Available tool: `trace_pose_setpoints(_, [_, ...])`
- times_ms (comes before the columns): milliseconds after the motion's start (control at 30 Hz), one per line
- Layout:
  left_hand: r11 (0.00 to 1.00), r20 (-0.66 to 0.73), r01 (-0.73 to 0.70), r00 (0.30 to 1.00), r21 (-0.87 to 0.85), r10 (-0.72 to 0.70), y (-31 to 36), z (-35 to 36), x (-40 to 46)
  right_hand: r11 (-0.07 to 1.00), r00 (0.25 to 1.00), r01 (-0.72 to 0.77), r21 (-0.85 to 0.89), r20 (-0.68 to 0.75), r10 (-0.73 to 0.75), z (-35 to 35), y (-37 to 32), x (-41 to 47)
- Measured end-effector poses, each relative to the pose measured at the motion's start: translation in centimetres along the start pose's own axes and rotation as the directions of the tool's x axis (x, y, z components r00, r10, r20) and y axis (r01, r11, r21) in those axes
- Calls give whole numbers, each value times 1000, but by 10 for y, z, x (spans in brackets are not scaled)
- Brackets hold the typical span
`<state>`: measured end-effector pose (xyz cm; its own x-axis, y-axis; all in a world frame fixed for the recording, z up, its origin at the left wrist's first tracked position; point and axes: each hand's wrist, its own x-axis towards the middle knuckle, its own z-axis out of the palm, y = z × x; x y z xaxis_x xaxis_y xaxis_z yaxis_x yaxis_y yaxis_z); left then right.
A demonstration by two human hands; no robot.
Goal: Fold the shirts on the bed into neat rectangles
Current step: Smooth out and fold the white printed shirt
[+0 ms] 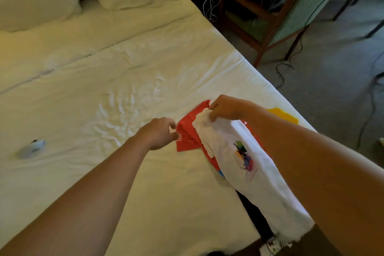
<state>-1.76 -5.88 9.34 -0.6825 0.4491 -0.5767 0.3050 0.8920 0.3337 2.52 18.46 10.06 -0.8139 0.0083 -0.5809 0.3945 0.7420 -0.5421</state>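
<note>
Head view: white shirt [239, 151] hangs bunched from my right hand [225, 108], which grips its top edge over the red shirt [187, 131] at the bed [83, 89] edge. My left hand [160, 133] pinches a white corner. I should spread both corners apart and lay it flat.

White shirt [239, 151], multicoloured print facing up, bunched and lifted near the bed's [104, 89] right edge. Beneath it: crumpled red shirt [188, 129]; yellow shirt [282, 115] corner visible behind.
</note>
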Motion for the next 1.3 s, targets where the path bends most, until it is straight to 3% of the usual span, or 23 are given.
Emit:
trace_pose_setpoints(133, [996,-158,-33,987,-86,19,-17,-42,-62,991,991,133,-20,-29,-134,-14,-95,-51])
trace_pose_setpoints(233, [951,-279,-155,957,-267,78,-33,-67,-116,978,977,207,2,-51,-207,-4,-158,-94])
trace_pose_setpoints(467, [848,-323,-233,943,-476,78,-80,-104,-248,923,925,371,99,-124,-358,46,-270,-185])
trace_pose_setpoints(567, [801,-376,-273,924,-533,65,-102,-109,-290,930,932,357,89,-95,-349,67,-284,-204])
trace_pose_setpoints(733, [777,-452,-303,892,-552,26,-123,-114,-334,938,953,303,-171,45,-300,102,-285,-214])
trace_pose_setpoints(933, [710,-482,-346,876,-613,11,-133,-126,-367,926,962,272,-263,55,-268,143,-271,-193])
trace_pose_setpoints(1067, [611,-524,-366,847,-702,-94,-154,-136,-382,896,976,212,-390,33,-217,147,-249,-183])
trace_pose_setpoints(1133, [708,-500,-255,852,-658,-157,-171,-139,-387,900,967,229,-370,-21,-255,137,-250,-180])
trace_pose_setpoints(1200, [918,-411,65,880,-390,-237,-186,-142,-392,900,935,298,-318,-95,-343,125,-265,-181])
trace_pose_setpoints(1233, [951,-333,245,895,-190,-298,-186,-142,-396,899,910,349,-267,-132,-392,119,-276,-183])
trace_pose_setpoints(1300, [907,-163,421,897,24,-412,-183,-142,-397,866,851,479,-143,-167,-498,113,-302,-189])
